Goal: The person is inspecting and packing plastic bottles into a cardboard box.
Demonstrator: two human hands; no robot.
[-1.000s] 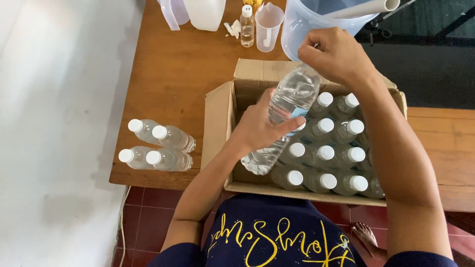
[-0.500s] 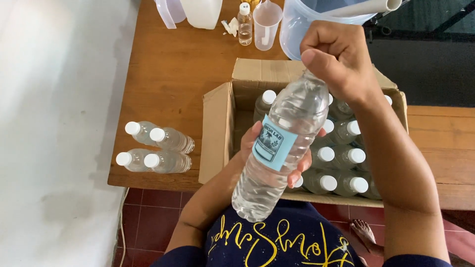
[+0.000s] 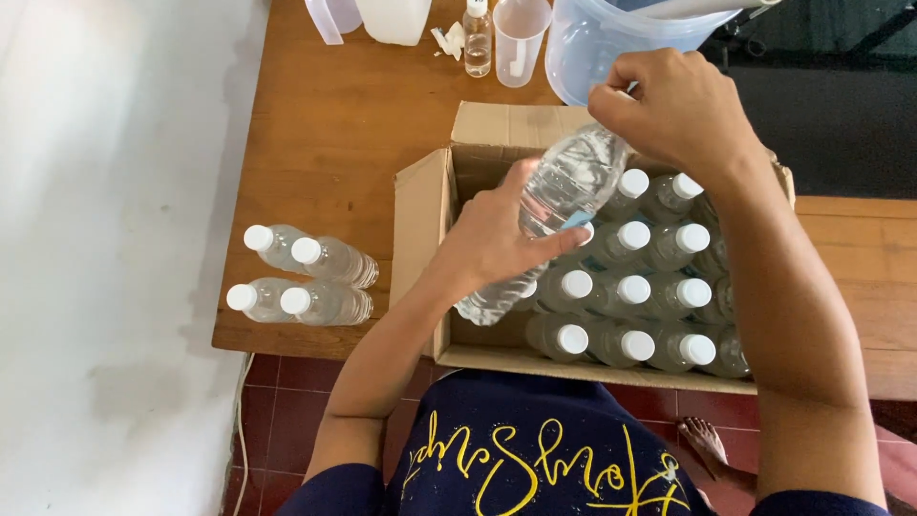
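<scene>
I stand at the edge of a wooden table [image 3: 325,124] with an open cardboard box [image 3: 420,229] in front of me, most of it packed with upright clear bottles with white caps [image 3: 635,290]; the left part of the box looks unfilled. I judge I am at the capping step: I hold one clear bottle [image 3: 564,191] tilted over the box, its base toward me. My left hand [image 3: 497,239] wraps around its middle, fingers closed on the body over a pale blue label. My right hand [image 3: 673,110] is bunched tight over the neck, hiding the cap, so I cannot tell how far it is screwed on. A firm twist against the left-hand grip seems to be what this calls for, keeping the bottle clear of the packed caps just beneath.

To my left, four capped bottles [image 3: 301,277] lie on their sides on the table. At the far edge stand a big translucent bucket [image 3: 592,48], a measuring jug [image 3: 521,38] and a small bottle [image 3: 478,38].
</scene>
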